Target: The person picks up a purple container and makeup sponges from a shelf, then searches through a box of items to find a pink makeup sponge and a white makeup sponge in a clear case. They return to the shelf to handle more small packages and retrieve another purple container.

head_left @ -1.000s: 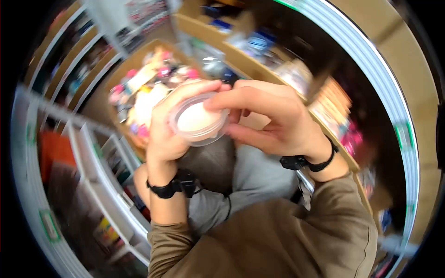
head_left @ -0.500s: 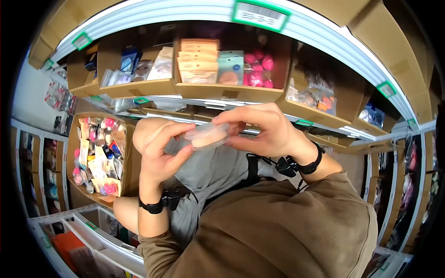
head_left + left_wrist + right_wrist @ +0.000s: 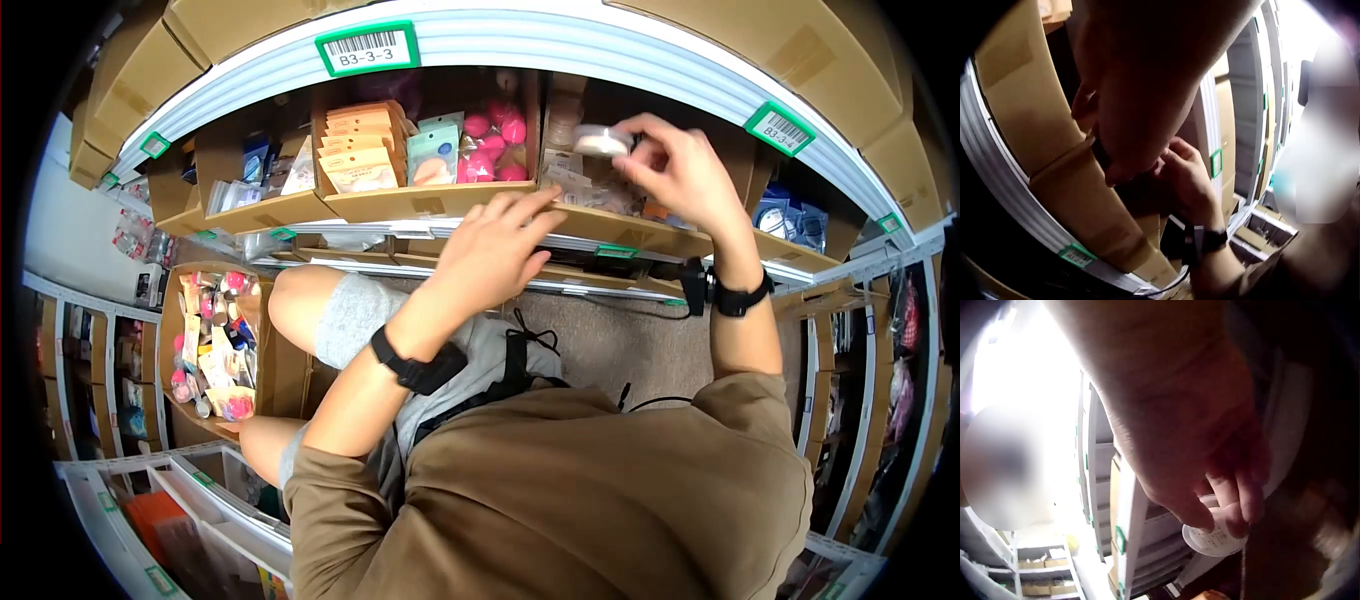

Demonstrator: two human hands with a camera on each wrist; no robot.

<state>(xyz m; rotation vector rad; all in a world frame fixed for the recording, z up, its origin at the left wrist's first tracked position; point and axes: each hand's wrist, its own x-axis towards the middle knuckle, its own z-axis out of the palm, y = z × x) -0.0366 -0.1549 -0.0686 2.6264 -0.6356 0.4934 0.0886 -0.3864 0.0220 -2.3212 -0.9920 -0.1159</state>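
My right hand (image 3: 685,180) pinches a small round clear case (image 3: 603,141) between thumb and fingers, over a cardboard bin (image 3: 660,238) of bagged items on the shelf. In the right wrist view the case (image 3: 1215,540) shows its pale underside with small print, gripped at its edge by the right hand (image 3: 1204,462). My left hand (image 3: 495,250), fingers spread, touches the front edge of the bins near the divider. The left wrist view has the left hand (image 3: 1129,119) dark and close, its fingertips at the cardboard edge.
Beside that bin, another (image 3: 430,205) holds orange packets, teal packets and pink sponges. A cardboard box (image 3: 262,390) of mixed cosmetics stands on the left by the knees. Shelf rails (image 3: 600,75) with green-framed labels run above; white shelving (image 3: 215,520) lies at the lower left.
The right hand has carried the round case from in front of the body up to the shelf bin. My left hand has let go of it and moved to the bins' front edge.
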